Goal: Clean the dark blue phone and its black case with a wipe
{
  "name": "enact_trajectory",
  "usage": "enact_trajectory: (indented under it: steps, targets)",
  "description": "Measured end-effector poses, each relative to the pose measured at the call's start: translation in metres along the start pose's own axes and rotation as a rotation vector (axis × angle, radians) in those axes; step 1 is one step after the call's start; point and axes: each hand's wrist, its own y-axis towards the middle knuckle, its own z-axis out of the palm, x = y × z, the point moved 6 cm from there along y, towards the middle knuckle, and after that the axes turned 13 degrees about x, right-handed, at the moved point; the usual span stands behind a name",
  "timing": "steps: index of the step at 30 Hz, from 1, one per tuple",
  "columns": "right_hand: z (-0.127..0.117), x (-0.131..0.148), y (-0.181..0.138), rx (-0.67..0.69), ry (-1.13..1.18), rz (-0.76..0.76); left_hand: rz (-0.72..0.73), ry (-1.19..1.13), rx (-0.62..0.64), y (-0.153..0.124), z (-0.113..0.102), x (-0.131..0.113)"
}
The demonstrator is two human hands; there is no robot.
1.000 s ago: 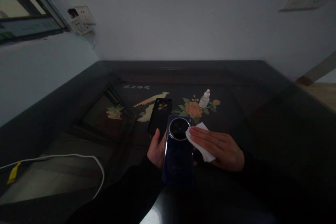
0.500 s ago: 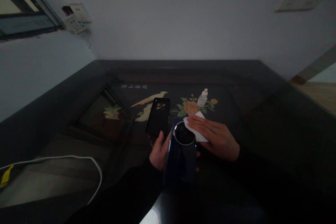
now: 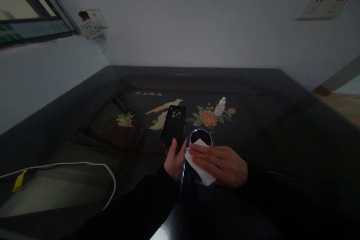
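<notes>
My left hand (image 3: 174, 162) is closed around the left edge of a dark blue smartphone (image 3: 194, 189), whose back faces up. A large round camera ring sits at the phone's top end. Flat against the phone's back, just below and partly over that ring, my right hand (image 3: 222, 165) presses a folded white tissue (image 3: 200, 170) under its fingers. Beyond my left hand a black phone case (image 3: 173, 123) lies on the dark tabletop. A small white-capped dropper bottle (image 3: 219, 107) stands upright behind the phone, to the right.
The glossy dark table (image 3: 253, 120) carries a printed bird and flower picture and meets a pale wall. At the left a white cable (image 3: 84, 163) with a yellow tag (image 3: 19, 181) curves near my left sleeve. Sockets (image 3: 326, 5) are on the wall.
My right hand has slid the tissue from the camera ring's right side down and left onto the phone's back. The left hand keeps its hold. The view has shifted slightly.
</notes>
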Motion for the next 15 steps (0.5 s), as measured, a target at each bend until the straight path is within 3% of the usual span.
enact_trajectory:
  steps: [3,7,10,15]
  targets:
    - [-0.01,-0.014,-0.012,-0.108,0.099,-0.027,0.008,0.0,0.028,0.001,0.006,-0.003]
    - [-0.023,-0.05,-0.027,-0.254,0.181,0.278,-0.103,0.007,0.156,-0.003,0.016,0.001]
    - [-0.023,-0.065,-0.035,-0.253,0.187,0.463,-0.143,0.02,0.255,-0.007,0.02,0.003]
    - [-0.019,-0.062,-0.028,-0.184,0.192,0.453,-0.156,0.026,0.274,-0.007,0.017,0.003]
